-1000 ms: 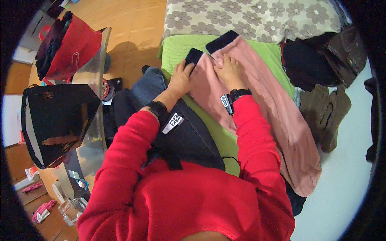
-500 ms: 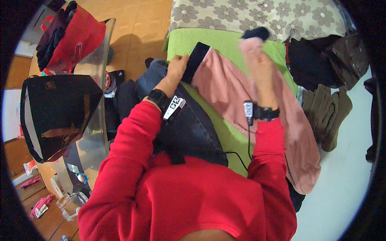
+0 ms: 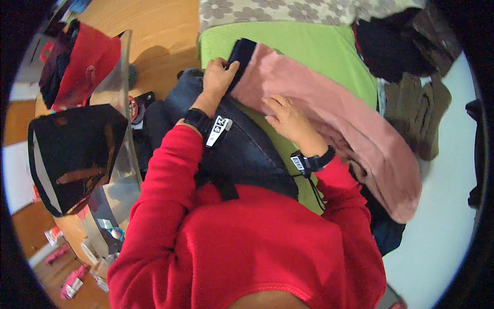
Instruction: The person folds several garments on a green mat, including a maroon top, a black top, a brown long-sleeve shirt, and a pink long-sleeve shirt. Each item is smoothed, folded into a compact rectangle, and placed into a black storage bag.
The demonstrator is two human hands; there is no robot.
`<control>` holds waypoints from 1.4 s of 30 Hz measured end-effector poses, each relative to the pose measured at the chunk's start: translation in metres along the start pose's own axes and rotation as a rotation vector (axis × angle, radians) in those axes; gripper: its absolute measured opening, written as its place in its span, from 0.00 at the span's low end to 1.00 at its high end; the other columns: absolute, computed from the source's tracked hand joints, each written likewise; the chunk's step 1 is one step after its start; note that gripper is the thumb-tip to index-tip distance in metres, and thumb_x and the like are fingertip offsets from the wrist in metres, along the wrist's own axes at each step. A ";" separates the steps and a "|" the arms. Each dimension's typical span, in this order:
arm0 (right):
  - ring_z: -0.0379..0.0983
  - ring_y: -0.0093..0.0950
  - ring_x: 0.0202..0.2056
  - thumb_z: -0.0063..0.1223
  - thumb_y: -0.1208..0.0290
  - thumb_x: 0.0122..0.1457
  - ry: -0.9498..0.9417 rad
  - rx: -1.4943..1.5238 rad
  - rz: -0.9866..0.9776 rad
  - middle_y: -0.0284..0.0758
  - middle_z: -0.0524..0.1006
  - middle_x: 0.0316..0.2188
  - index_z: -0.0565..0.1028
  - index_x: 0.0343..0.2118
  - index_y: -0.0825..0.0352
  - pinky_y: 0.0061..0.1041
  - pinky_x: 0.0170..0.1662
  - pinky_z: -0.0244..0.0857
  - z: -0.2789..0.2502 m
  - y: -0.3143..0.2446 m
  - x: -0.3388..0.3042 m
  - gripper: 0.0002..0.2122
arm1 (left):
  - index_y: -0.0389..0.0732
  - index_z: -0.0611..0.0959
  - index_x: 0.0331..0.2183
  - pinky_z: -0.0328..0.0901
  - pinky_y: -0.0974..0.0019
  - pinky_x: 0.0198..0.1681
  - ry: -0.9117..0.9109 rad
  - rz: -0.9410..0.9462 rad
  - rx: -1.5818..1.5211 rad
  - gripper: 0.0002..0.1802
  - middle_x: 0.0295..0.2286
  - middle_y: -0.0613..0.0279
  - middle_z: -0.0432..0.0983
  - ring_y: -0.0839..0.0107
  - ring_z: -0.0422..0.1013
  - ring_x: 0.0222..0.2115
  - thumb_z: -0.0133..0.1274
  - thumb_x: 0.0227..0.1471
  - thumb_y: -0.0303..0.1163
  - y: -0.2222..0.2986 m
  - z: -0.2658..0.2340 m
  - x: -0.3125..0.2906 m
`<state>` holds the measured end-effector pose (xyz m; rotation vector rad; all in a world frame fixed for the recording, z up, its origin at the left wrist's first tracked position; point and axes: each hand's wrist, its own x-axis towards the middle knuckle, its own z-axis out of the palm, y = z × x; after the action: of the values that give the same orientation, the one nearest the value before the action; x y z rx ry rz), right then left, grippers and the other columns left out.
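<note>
A pink garment with a dark band at one end, trouser-like in shape, stretches diagonally from upper left to lower right over a green cover. My left hand is closed on the dark band, its thumb and fingers at the edge. My right hand lies open on the pink cloth near its lower edge, fingers spread and holding nothing. Below my left forearm lies a pair of dark blue jeans.
At left are a red bag stuffed with dark cloth and a black bag. Folded olive-brown clothes and dark clothes lie at right, near a white surface. Flower-patterned fabric borders the far side.
My right hand has let go of a raised, dark-tipped end of the pink garment and come down and left onto the cloth. That end now lies down. My left hand stays on the band.
</note>
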<state>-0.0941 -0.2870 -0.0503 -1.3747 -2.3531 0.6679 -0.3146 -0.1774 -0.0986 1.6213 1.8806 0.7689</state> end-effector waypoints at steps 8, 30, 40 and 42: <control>0.71 0.36 0.40 0.49 0.68 0.53 -0.383 0.181 0.385 0.42 0.74 0.39 0.72 0.42 0.67 0.30 0.42 0.65 -0.050 -0.013 -0.161 0.14 | 0.26 0.76 0.38 0.61 0.57 0.48 -0.278 0.059 0.214 0.42 0.38 0.33 0.69 0.45 0.65 0.43 0.52 0.38 0.61 -0.015 0.010 0.012; 0.66 0.46 0.42 0.44 0.79 0.46 0.434 -0.673 0.832 0.48 0.71 0.37 0.71 0.37 0.70 0.41 0.45 0.60 -0.136 0.102 -0.285 0.13 | 0.42 0.79 0.38 0.67 0.69 0.35 -0.627 0.276 -0.386 0.15 0.30 0.61 0.77 0.70 0.72 0.30 0.49 0.44 0.24 0.040 -0.039 0.084; 0.61 0.47 0.40 0.46 0.79 0.39 0.279 -0.481 0.671 0.46 0.65 0.35 0.68 0.36 0.68 0.41 0.46 0.56 -0.093 0.068 -0.251 0.16 | 0.39 0.79 0.38 0.67 0.69 0.36 -0.571 0.261 -0.167 0.17 0.32 0.60 0.77 0.70 0.73 0.33 0.53 0.40 0.23 0.010 -0.074 0.100; 0.62 0.45 0.40 0.48 0.77 0.39 0.255 -0.456 0.617 0.43 0.65 0.36 0.68 0.37 0.68 0.41 0.44 0.59 -0.073 0.071 -0.248 0.17 | 0.34 0.78 0.37 0.68 0.69 0.33 -0.549 -0.226 -0.363 0.20 0.31 0.60 0.77 0.70 0.73 0.31 0.57 0.40 0.34 -0.005 -0.055 0.093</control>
<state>0.1122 -0.4581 -0.0402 -2.2703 -1.9351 0.0674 -0.3702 -0.0899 -0.0669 1.2089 1.4013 0.4692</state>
